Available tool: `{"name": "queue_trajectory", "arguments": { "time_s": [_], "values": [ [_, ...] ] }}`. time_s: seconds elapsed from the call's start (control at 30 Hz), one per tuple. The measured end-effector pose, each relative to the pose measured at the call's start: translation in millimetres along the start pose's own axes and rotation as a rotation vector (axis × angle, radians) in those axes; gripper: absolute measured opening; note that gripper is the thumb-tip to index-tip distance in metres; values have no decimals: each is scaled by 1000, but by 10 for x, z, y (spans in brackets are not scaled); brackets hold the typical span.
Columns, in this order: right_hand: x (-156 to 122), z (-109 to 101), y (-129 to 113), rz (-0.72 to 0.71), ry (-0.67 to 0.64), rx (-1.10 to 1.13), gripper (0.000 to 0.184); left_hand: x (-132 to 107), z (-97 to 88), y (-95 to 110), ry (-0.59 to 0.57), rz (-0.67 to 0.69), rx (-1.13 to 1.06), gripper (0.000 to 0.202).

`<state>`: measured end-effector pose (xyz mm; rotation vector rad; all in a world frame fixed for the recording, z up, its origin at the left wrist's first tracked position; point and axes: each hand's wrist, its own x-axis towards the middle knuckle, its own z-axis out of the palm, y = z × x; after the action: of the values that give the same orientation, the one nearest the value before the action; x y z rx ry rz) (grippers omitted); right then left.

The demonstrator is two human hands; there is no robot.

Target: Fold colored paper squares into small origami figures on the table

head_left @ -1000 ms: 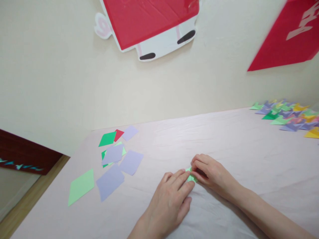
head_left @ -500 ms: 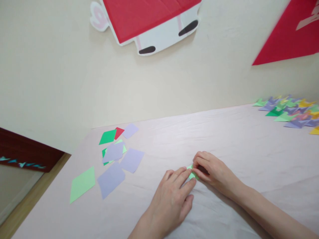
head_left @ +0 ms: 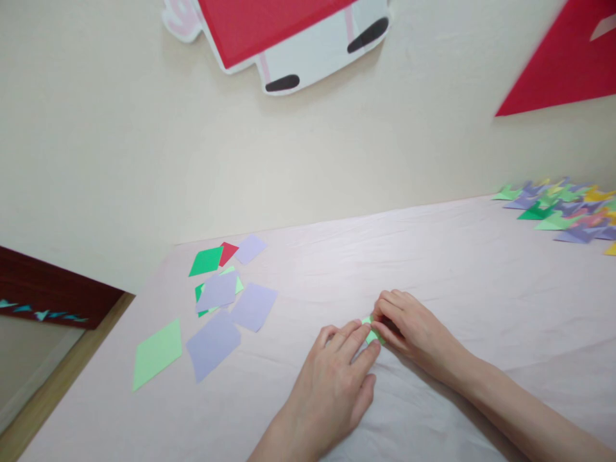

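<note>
A small folded light-green paper (head_left: 370,334) lies on the pale pink tablecloth (head_left: 433,269), mostly hidden between my two hands. My left hand (head_left: 337,378) rests flat with its fingers stretched out, the fingertips pressing on the paper's near side. My right hand (head_left: 409,327) has its fingers curled and pinched on the paper's far edge. Only a sliver of green shows between the fingertips.
Loose paper squares lie to the left: lavender sheets (head_left: 214,343), a light-green sheet (head_left: 158,353), a dark-green sheet (head_left: 206,260) and a red one (head_left: 228,251). A pile of folded coloured paper shapes (head_left: 563,208) sits at the far right. The wall carries red decorations (head_left: 279,25).
My hands stay on the green paper with small finger shifts; the view has tilted slightly downward, so the wall decorations sit higher in the picture.
</note>
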<state>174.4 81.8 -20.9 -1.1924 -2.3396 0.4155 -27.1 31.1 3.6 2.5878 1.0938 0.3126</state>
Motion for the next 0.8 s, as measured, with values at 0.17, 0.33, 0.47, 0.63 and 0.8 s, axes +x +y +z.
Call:
{"name": "queue_trajectory", "arguments": {
  "time_s": [0.17,0.33,0.47,0.63,0.8],
  "values": [
    [-10,17,-8,4,16,-13,14,2,9,19,21,4,26,35],
    [-25,46,9,-2,5,-38,15,20,26,42,33,-7,48,33],
    [-31,51,19,17,-3,-20,14,43,41,52,33,-16,66,31],
    [-52,-18,13,116,14,198,9,59,54,59,23,-44,70,30],
    [-67,-52,-26,175,-1,272,29,59,83,69,48,-42,82,33]
  ]
}}
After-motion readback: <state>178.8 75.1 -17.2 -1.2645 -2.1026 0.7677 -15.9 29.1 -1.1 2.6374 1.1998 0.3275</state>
